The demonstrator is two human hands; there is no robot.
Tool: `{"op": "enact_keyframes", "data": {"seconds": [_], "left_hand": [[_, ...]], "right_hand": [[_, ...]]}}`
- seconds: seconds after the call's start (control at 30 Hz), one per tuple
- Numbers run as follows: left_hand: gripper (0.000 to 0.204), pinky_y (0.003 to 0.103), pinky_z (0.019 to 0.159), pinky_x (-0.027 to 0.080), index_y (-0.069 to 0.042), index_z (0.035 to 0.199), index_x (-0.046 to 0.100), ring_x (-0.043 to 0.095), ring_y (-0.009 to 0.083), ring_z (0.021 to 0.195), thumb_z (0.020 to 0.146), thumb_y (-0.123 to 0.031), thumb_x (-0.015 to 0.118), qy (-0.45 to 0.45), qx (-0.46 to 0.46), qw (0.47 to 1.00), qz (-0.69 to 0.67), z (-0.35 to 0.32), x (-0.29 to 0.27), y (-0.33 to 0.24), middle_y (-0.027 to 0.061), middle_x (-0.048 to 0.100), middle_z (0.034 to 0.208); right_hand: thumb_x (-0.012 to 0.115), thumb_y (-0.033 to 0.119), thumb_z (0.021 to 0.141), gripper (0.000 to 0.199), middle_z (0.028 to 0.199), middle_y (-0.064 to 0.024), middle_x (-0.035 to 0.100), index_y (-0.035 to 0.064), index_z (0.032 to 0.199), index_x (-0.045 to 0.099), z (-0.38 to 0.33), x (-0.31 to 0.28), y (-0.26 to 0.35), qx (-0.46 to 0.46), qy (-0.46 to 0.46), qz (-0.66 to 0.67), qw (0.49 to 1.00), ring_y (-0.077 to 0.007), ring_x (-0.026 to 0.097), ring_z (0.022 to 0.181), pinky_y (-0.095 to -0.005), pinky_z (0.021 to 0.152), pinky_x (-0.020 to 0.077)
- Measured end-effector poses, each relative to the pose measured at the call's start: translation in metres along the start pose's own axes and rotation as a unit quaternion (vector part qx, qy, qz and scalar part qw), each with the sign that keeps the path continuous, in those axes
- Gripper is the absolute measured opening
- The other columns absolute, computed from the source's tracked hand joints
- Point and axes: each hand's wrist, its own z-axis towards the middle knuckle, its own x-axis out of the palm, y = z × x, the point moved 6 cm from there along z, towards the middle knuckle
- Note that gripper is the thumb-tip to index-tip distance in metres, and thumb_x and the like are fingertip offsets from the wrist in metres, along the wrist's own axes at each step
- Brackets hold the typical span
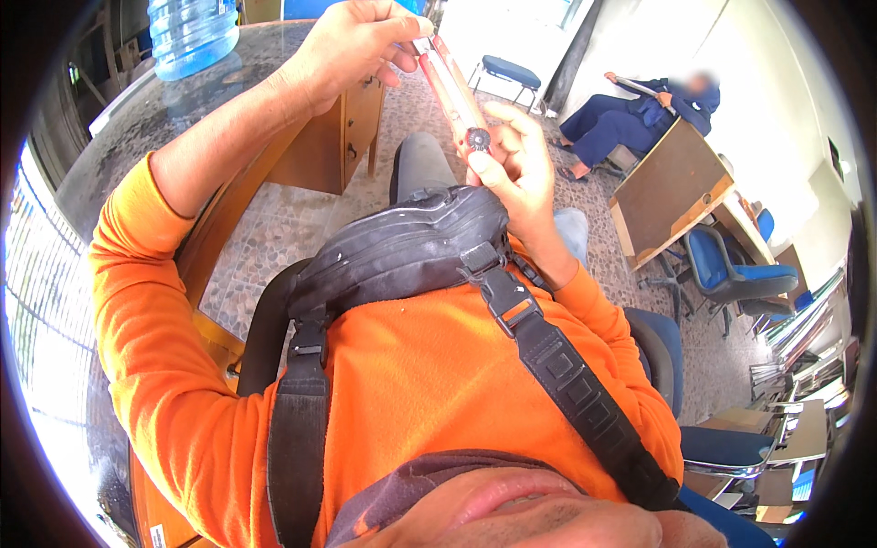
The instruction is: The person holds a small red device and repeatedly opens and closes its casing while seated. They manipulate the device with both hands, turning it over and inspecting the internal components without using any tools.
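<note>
A slim red tool (448, 89) with a pale strip along its middle and a dark round knob at its near end is held up in front of my chest. It resembles a cutter knife, but I cannot tell for sure. My right hand (525, 173) is closed around the knob end, thumb beside the knob. At the far end, the fingers of my left hand (365, 46) pinch a small silvery piece at the tool's tip. A black waist bag (402, 247) lies across my lap below both hands.
On my left stands a dark-topped desk (119, 137) with wooden drawers (333, 137) and a blue water jug (190, 36). A seated person (630, 123) is at the far right, near a wooden desk (667, 196), a blue office chair (731, 265) and a blue stool (509, 71).
</note>
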Motion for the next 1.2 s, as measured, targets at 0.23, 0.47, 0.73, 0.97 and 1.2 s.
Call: {"op": "enact_keyframes", "data": {"seconds": [0.23,0.47,0.73,0.97,1.2], "left_hand": [[0.027,0.033,0.072,0.056,-0.004,0.121,0.062,0.067,0.0171,0.084,0.105,-0.024,0.056,0.063,0.012,0.973,-0.222,-0.016,0.017,-0.025,0.0085,0.069,0.103],[0.045,0.028,0.062,0.053,-0.004,0.133,0.057,0.066,0.0144,0.078,0.109,-0.039,0.045,0.166,0.004,0.951,-0.260,-0.027,0.036,-0.023,0.0070,0.069,0.102],[0.044,0.023,0.058,0.049,-0.005,0.129,0.062,0.064,0.0095,0.074,0.108,-0.040,0.046,0.143,0.017,0.969,-0.200,-0.030,0.042,-0.012,0.0042,0.071,0.098],[0.055,0.023,0.058,0.046,-0.004,0.140,0.054,0.065,0.0103,0.081,0.109,-0.047,0.039,0.135,0.039,0.981,-0.131,-0.022,0.038,0.008,0.0027,0.069,0.103],[0.053,0.023,0.060,0.048,-0.005,0.139,0.055,0.062,0.0079,0.083,0.109,-0.046,0.040,0.113,0.086,0.982,-0.128,-0.028,0.041,0.004,0.0018,0.066,0.109]], "right_hand": [[0.065,0.006,0.097,0.031,0.095,-0.0093,0.069,0.0041,0.124,0.051,0.015,0.005,0.020,-0.051,-0.009,-0.039,0.998,-0.0093,0.061,0.069,-0.0233,0.059,0.0500],[0.069,0.009,0.095,0.033,0.086,-0.0098,0.069,0.0042,0.122,0.051,0.032,0.031,0.038,-0.034,0.032,0.006,0.999,-0.0094,0.061,0.062,-0.0223,0.052,0.0488],[0.066,0.009,0.098,0.029,0.092,-0.0093,0.071,0.0010,0.126,0.062,0.029,0.024,0.025,0.036,0.070,0.002,0.997,-0.0115,0.065,0.070,-0.0234,0.058,0.0532],[0.058,0.011,0.102,0.036,0.102,-0.0144,0.070,0.0005,0.136,0.051,0.029,0.021,0.019,0.073,0.072,0.033,0.994,-0.0167,0.068,0.073,-0.0265,0.060,0.0562],[0.060,0.016,0.102,0.045,0.107,-0.0235,0.069,0.0008,0.137,0.037,0.029,0.023,0.007,0.083,0.046,0.092,0.991,-0.0232,0.071,0.077,-0.0315,0.061,0.0590]]}}
